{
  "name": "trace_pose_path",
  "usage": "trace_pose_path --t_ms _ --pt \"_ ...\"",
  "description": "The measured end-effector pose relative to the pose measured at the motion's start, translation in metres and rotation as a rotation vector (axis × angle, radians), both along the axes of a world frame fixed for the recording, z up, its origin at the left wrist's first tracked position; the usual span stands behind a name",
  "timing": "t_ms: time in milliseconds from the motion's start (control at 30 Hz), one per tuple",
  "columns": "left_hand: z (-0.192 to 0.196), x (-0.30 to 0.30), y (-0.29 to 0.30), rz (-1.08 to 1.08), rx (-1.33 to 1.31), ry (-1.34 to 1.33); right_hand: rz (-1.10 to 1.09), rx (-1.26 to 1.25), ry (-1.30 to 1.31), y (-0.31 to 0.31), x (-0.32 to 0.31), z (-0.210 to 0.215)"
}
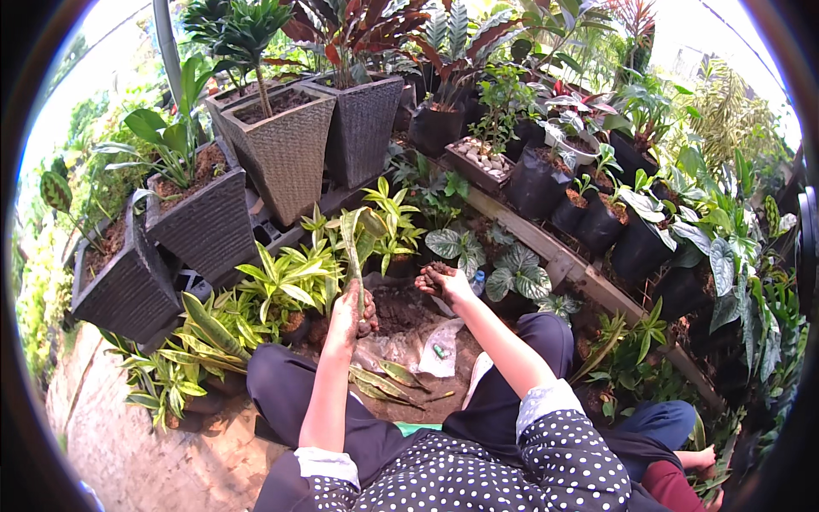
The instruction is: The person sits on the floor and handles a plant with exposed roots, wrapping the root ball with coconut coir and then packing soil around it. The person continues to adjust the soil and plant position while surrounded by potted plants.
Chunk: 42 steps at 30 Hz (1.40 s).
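Note:
My left hand (348, 316) is closed around the base of an upright snake plant (351, 243), its long green leaves rising above the fingers. To its right, my right hand (445, 286) is raised with curled fingers around a clump of dark soil (437, 270), and soil sticks to the skin. The two hands are apart. Below them, dark soil (397, 314) lies on the ground between my knees. Nearer to me are several loose snake plant leaves (384, 386) and a crumpled clear plastic bag (438, 363) with a small green item on it.
Tall planters (281, 149) stand at the back left. Leafy yellow-green plants (294, 277) crowd close on my left. A wooden beam (554, 252) slants down the right side, with black grow bags (537, 183) behind it. Another person's foot (699, 459) shows at lower right.

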<state>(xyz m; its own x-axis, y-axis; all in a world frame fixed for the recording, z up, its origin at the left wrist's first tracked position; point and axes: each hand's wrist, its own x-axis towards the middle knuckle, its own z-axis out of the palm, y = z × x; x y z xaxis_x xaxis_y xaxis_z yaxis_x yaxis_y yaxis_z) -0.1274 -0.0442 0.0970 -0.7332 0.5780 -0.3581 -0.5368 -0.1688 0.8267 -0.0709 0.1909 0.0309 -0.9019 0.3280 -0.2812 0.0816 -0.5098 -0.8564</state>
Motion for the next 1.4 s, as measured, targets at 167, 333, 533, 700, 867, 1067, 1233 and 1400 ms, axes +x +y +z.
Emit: trace_pose_path --t_ms 167,333,533,700,867,1067,1233,1400 --pt "-0.008 0.000 0.005 -0.030 0.026 -0.013 0.058 -0.374 0.109 -0.001 -0.004 -0.009" --pt "-0.005 0.002 0.010 -0.018 -0.032 -0.022 0.076 -0.506 0.077 -0.006 -0.003 -0.007" --pt "-0.018 -0.004 0.012 -0.023 0.011 -0.019 0.104 -0.300 0.145 -0.017 0.002 -0.005" --pt "-0.013 -0.002 0.019 -0.032 0.022 -0.020 0.063 -0.144 0.058 -0.022 0.004 -0.002" --pt "-0.017 -0.003 0.025 -0.038 0.016 -0.039 0.036 -0.061 -0.026 -0.026 0.006 0.009" --pt "-0.021 -0.002 0.025 -0.064 0.027 -0.053 0.028 -0.417 0.077 -0.022 0.006 0.018" --pt "-0.018 -0.001 0.030 -0.048 0.011 -0.052 0.007 -0.230 0.187 -0.018 0.000 -0.003" --pt "-0.014 0.001 0.031 -0.040 -0.020 -0.046 -0.027 -0.165 0.196 -0.022 0.002 -0.003"
